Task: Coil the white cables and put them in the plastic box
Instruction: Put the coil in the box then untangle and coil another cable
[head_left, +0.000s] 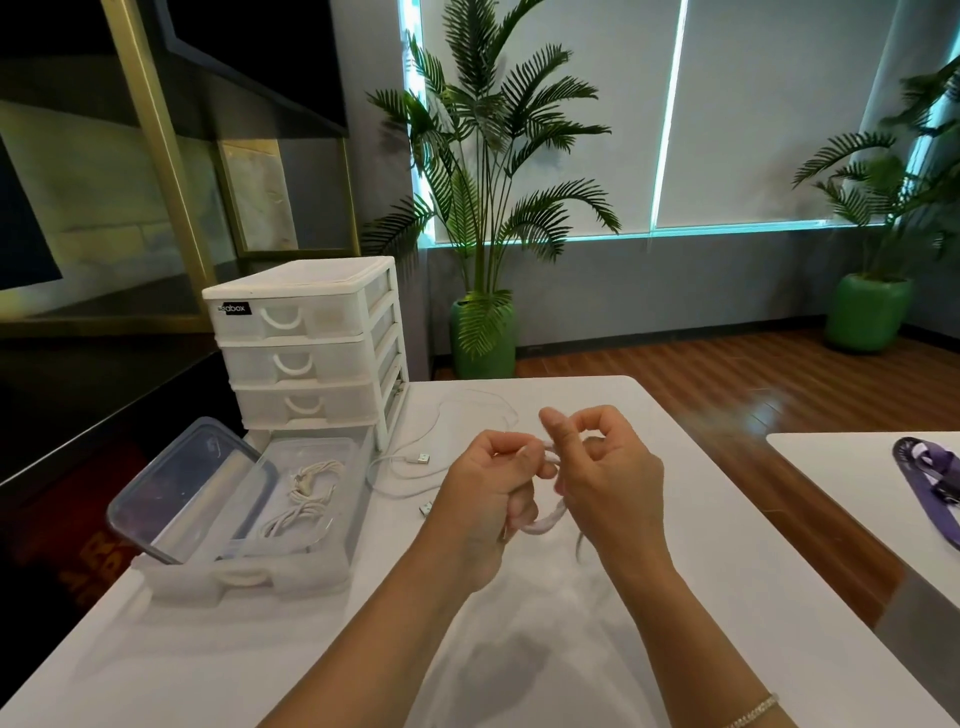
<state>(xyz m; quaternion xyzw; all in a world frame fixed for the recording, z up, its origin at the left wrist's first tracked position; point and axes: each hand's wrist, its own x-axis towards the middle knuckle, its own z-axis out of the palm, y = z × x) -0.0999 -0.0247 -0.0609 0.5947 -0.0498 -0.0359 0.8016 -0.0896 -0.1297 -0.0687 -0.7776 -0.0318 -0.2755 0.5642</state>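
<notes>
Over the middle of the white table (260, 649), my left hand (485, 499) and my right hand (608, 483) both grip a partly coiled white cable (545, 522); a loop of it hangs between them. A clear plastic box (291, 571) stands open at the left, with two coiled white cables (306, 493) inside. Its lid (182, 488) leans tilted on the box's left side. A loose white cable (410, 460) with USB plugs lies on the table between the box and my hands.
A white three-drawer plastic cabinet (306, 343) stands behind the box. A second table at the right holds a purple strap (930, 467). Potted palms (483, 332) stand by the far wall and the window.
</notes>
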